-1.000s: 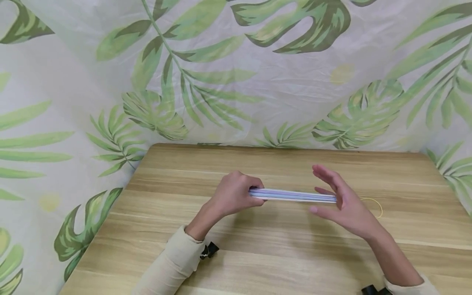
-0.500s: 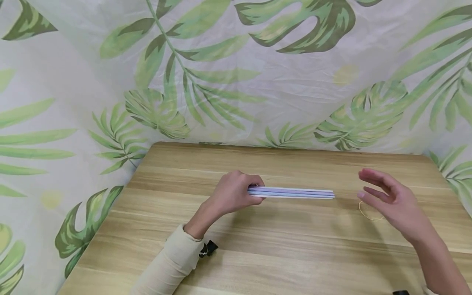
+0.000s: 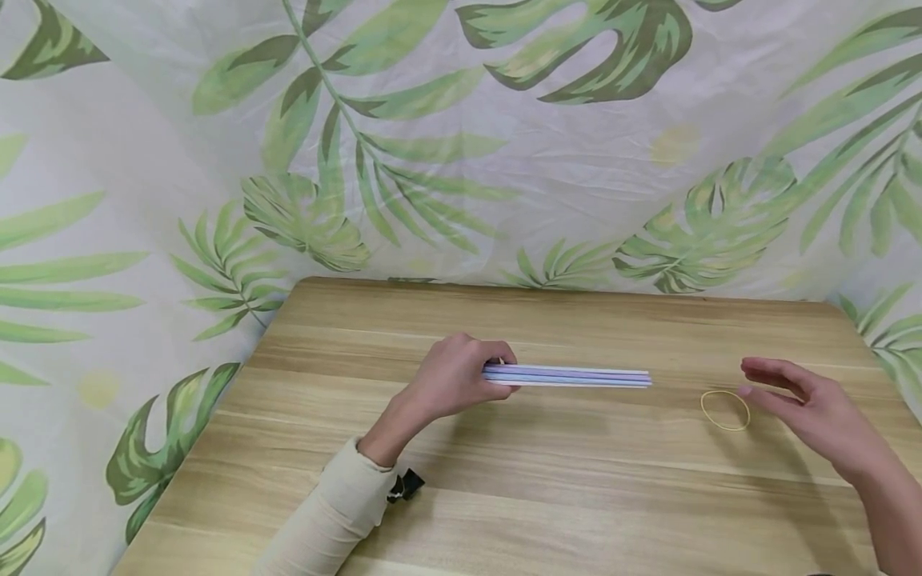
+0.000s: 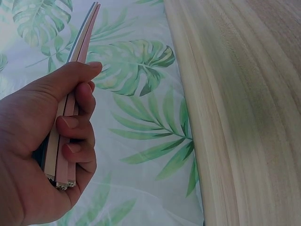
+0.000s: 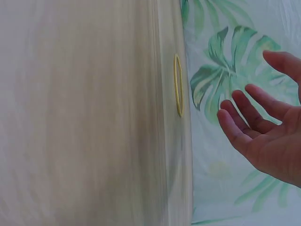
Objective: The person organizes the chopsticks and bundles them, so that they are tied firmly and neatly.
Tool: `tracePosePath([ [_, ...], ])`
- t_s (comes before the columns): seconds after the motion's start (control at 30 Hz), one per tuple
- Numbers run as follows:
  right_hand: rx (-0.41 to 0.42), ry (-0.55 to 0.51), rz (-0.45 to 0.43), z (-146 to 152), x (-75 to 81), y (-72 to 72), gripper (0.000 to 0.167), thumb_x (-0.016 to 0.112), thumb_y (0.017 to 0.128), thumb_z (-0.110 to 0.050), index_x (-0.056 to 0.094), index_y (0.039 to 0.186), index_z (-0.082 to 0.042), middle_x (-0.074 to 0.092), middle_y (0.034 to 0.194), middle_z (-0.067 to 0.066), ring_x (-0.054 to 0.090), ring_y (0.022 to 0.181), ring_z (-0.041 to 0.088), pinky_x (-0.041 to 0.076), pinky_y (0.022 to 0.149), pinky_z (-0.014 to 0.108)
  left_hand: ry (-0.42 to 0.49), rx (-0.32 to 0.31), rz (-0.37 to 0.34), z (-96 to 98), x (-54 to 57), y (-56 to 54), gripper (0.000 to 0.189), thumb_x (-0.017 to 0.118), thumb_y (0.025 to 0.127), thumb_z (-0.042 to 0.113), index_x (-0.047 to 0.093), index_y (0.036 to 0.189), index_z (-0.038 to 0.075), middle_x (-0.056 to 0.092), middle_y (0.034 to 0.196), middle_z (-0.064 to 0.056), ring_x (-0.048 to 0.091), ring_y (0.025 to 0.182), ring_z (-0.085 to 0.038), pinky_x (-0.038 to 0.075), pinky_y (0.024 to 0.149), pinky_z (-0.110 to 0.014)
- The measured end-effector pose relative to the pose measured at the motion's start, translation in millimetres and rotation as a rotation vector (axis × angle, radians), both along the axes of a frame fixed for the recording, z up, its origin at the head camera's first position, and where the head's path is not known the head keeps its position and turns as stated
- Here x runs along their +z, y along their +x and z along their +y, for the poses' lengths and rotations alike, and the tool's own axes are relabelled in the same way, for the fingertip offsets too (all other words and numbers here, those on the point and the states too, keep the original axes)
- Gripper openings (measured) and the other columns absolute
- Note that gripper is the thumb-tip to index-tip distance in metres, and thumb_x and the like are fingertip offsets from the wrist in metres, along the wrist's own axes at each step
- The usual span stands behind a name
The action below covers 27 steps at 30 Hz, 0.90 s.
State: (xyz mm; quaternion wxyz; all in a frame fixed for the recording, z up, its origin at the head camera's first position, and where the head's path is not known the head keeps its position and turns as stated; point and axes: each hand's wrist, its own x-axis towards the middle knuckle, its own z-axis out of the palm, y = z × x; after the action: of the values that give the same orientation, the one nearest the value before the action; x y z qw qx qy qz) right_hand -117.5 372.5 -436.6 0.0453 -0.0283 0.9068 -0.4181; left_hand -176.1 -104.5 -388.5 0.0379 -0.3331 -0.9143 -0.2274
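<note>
My left hand (image 3: 457, 378) grips a bundle of pastel chopsticks (image 3: 576, 376) by one end, holding them level above the table with the free ends pointing right. In the left wrist view the fingers (image 4: 77, 122) wrap round the chopsticks (image 4: 61, 160), whose square thick ends show at the palm. A thin yellow rubber band (image 3: 725, 430) lies as a loose loop on the table at the right. Just right of this band is my right hand (image 3: 814, 408), its fingers loosely bent and holding nothing. The right wrist view shows the rubber band (image 5: 181, 103) beyond the spread fingers of that hand (image 5: 277, 146).
The wood-grain table (image 3: 576, 512) reaches back to a leaf-patterned cloth (image 3: 432, 160), which also hangs at both sides. A black device (image 3: 406, 485) sits at the left wrist by the beige sleeve (image 3: 338, 496).
My right hand has left the free end of the chopsticks and moved right, then slightly lower, beside the rubber band. The left hand has kept its grip almost in place.
</note>
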Motion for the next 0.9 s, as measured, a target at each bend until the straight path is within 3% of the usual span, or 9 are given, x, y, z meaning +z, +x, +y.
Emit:
tracePosePath([
  [0.27, 0.038, 0.038, -0.089, 10.7, -2.3, -2.1, 0.059, 0.064, 0.109, -0.032, 0.049, 0.154, 0.003, 0.054, 0.121, -0.045, 0.046, 0.109, -0.026, 0.044, 0.077, 0.009, -0.009, -0.01, -0.013, -0.1, 0.5, -0.7, 0.016, 0.09, 0.086, 0.027, 0.08, 0.097, 0.021, 0.073, 0.077, 0.011, 0.053, 0.062, -0.002, 0.042, 0.057, -0.021],
  [0.53, 0.066, 0.026, -0.096, 18.0, -13.5, -4.5, 0.061, 0.063, 0.109, -0.029, 0.045, 0.155, 0.008, 0.055, 0.122, -0.042, 0.05, 0.108, -0.024, 0.045, 0.078, 0.008, -0.02, -0.005, -0.041, 1.3, -0.5, 0.3, 0.015, 0.09, 0.085, 0.027, 0.079, 0.094, 0.023, 0.069, 0.074, 0.013, 0.05, 0.062, -0.003, 0.038, 0.056, -0.021],
  [0.63, 0.081, 0.06, -0.095, 18.2, -14.3, -8.6, 0.063, 0.063, 0.109, -0.03, 0.044, 0.155, 0.009, 0.067, 0.136, -0.014, 0.05, 0.106, -0.024, 0.046, 0.078, 0.008, -0.024, -0.002, -0.047, 1.3, -0.9, 0.5, 0.014, 0.09, 0.085, 0.026, 0.079, 0.093, 0.023, 0.068, 0.073, 0.013, 0.049, 0.061, -0.004, 0.038, 0.056, -0.021],
  [0.77, 0.095, 0.115, -0.091, 16.6, -14.4, -15.1, 0.063, 0.066, 0.108, -0.03, 0.048, 0.151, 0.011, 0.061, 0.145, 0.03, 0.048, 0.103, -0.027, 0.046, 0.078, 0.008, -0.029, -0.001, -0.041, 0.9, -2.5, -0.2, 0.014, 0.089, 0.085, 0.027, 0.079, 0.093, 0.023, 0.068, 0.073, 0.013, 0.049, 0.061, -0.003, 0.038, 0.056, -0.021],
  [0.9, 0.098, 0.134, -0.059, 14.6, -16.3, -17.7, 0.057, 0.071, 0.105, -0.025, 0.055, 0.146, 0.011, 0.069, 0.134, 0.026, 0.053, 0.098, -0.022, 0.05, 0.076, 0.012, -0.031, 0.004, -0.038, 0.3, -2.3, -0.5, 0.014, 0.09, 0.085, 0.028, 0.079, 0.094, 0.023, 0.068, 0.073, 0.013, 0.049, 0.061, -0.003, 0.038, 0.056, -0.021],
])
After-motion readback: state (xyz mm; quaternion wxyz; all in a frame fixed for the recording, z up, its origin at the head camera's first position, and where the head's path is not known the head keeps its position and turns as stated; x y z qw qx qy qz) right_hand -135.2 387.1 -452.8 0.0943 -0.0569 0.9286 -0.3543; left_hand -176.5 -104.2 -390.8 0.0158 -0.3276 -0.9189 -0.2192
